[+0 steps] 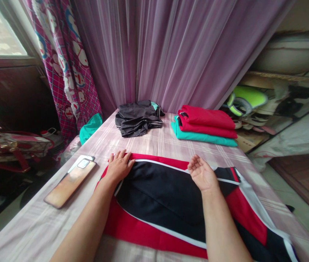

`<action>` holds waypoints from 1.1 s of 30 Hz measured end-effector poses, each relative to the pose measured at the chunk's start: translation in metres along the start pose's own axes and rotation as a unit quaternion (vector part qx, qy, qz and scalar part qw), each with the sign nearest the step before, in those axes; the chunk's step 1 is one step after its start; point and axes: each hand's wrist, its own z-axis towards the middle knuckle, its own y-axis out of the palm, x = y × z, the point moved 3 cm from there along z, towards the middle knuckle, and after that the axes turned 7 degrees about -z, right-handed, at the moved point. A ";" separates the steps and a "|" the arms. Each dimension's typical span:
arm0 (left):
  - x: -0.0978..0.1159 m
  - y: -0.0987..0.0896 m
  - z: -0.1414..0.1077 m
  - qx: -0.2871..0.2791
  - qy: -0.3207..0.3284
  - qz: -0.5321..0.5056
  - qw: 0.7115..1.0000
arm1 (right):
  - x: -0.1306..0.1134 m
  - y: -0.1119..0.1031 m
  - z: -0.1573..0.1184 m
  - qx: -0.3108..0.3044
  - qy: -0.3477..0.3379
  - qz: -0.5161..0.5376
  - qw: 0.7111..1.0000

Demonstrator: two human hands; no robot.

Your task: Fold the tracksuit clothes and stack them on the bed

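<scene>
A black and red garment (160,196) with white piping lies spread on the cloth-covered table in front of me. My left hand (119,166) rests palm down on its far left corner, fingers stretched over the red edge. Over the far right part of the garment is my right hand (202,173), turned with the palm up and the fingers loosely curled, nothing visible in it. Whether it touches the fabric I cannot tell. A white and black section of the garment extends past my right forearm.
Folded red clothes (206,120) lie on a folded teal piece (206,137) at the back right. A crumpled dark garment (138,118) is at the back middle. Two phones, the upper one orange-gold (69,185), overlap at left. A purple curtain (171,54) hangs behind the table (34,233).
</scene>
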 end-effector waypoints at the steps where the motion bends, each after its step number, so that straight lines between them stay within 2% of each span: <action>1: 0.000 0.000 0.000 0.000 -0.001 0.000 1.000 | 0.000 -0.001 0.000 -0.001 -0.001 -0.001 1.000; 18: 0.002 -0.002 0.000 -0.018 -0.007 0.007 1.000 | -0.003 0.010 -0.009 0.035 0.005 -0.012 0.999; 26: 0.000 -0.001 0.002 -0.016 -0.008 0.003 1.000 | -0.001 0.006 -0.003 0.010 -0.004 -0.015 1.000; 33: -0.001 0.001 0.002 -0.009 -0.005 0.003 1.000 | -0.001 0.009 -0.005 0.020 -0.015 -0.031 0.999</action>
